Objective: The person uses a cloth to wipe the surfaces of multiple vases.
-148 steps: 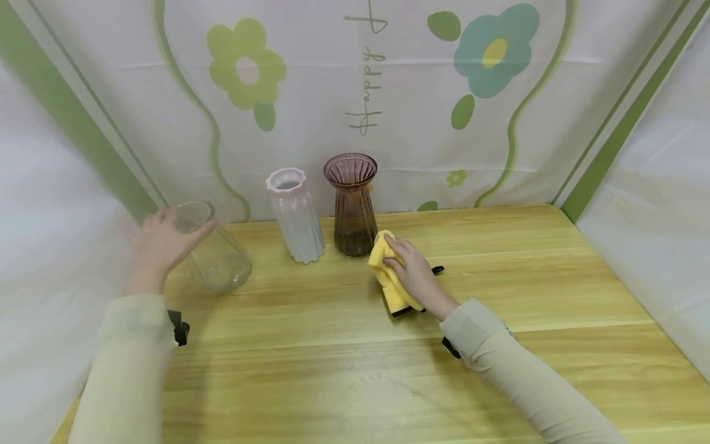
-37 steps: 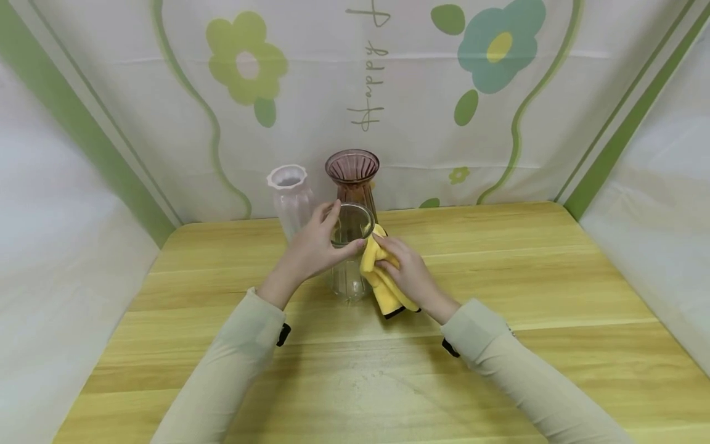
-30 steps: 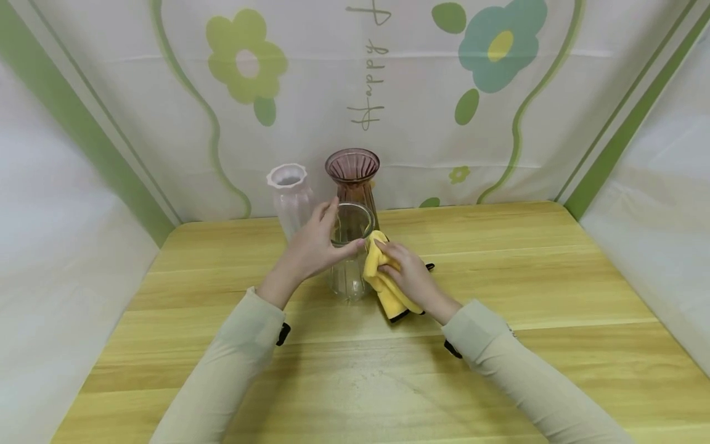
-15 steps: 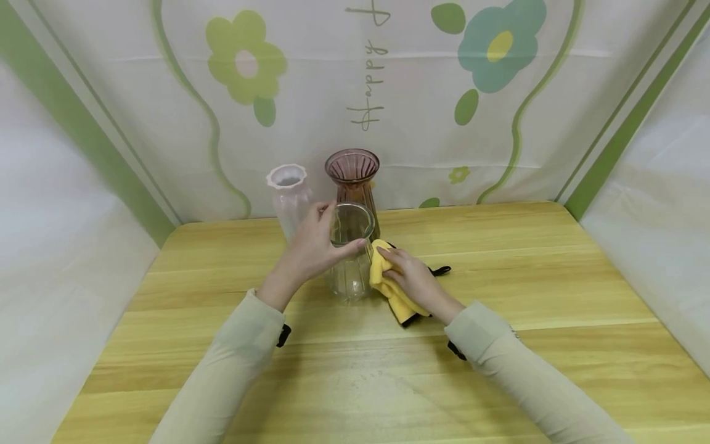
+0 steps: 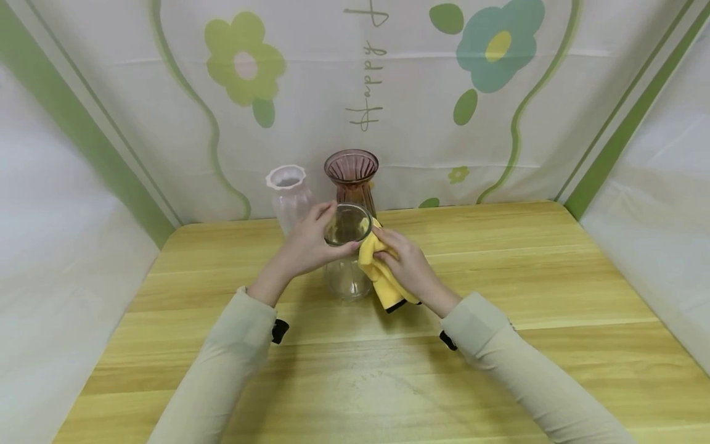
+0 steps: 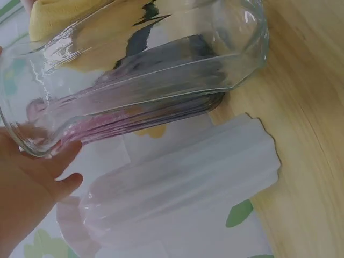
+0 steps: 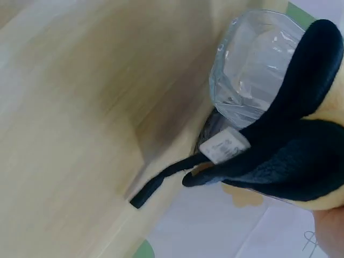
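My left hand [image 5: 307, 246] grips a clear glass vase [image 5: 348, 280] near its rim, thumb in front and fingers behind. The vase is in front of the purple one in the head view. In my right hand [image 5: 407, 265] a yellow cloth [image 5: 388, 293] with black edging is pinched, bunched against the right side of the vase's rim. From the left wrist, the glass vase [image 6: 161, 64] lies across the view with part of the yellow cloth [image 6: 59, 19] behind it. The right wrist view shows the cloth's black edging [image 7: 306, 156] and a small white tag [image 7: 224, 145] beside the vase's base.
A ribbed purple glass vase [image 5: 351, 169] stands at the back of the wooden table [image 5: 499, 370], partly hidden by the clear vase. Left of it is a pinkish-white vase [image 5: 289, 206] with a scalloped rim. A flower-printed curtain [image 5: 310, 80] rises behind the table.
My left hand has brought the clear vase from the far left to the middle. In the last half second the cloth in my right hand has risen up and left to the rim.
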Available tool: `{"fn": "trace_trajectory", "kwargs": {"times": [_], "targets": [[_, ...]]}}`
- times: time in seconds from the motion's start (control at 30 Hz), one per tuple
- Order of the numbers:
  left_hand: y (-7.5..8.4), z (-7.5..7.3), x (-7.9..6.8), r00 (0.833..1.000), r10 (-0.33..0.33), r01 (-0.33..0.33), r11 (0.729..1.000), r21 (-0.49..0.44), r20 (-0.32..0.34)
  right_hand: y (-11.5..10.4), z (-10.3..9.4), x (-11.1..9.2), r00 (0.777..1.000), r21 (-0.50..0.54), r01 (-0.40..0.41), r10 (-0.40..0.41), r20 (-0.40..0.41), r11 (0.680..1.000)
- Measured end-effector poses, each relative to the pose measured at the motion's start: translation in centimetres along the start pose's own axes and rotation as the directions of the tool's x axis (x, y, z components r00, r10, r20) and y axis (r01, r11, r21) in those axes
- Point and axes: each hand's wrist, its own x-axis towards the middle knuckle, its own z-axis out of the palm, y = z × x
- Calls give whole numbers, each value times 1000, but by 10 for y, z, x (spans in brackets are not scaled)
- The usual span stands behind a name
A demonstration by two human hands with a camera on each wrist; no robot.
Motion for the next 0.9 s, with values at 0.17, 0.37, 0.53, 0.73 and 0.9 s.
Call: {"fn": "trace_trajectory", "kwargs": {"times": [0.17,0.37,0.53,0.73,0.9], "targets": [[-3,1,-1,999,4,-2,1000,-30,41,0,4,-3,1000,8,13,-13,2,1000],[-4,5,-1,1000,16,-16,999,-28,3,9,9,-8,999,-21,-4,4,43,1000],[-4,6,-1,1000,23,-23,999,-27,-20,18,11,-14,994,-80,-43,51,100,996],[-3,6,-1,1000,-17,16,998,-63,-20,28,13,-21,977,-214,-60,101,187,975],[-4,6,-3,1000,-15,14,998,-59,-13,29,13,-20,982,-200,-64,97,162,978]]}}
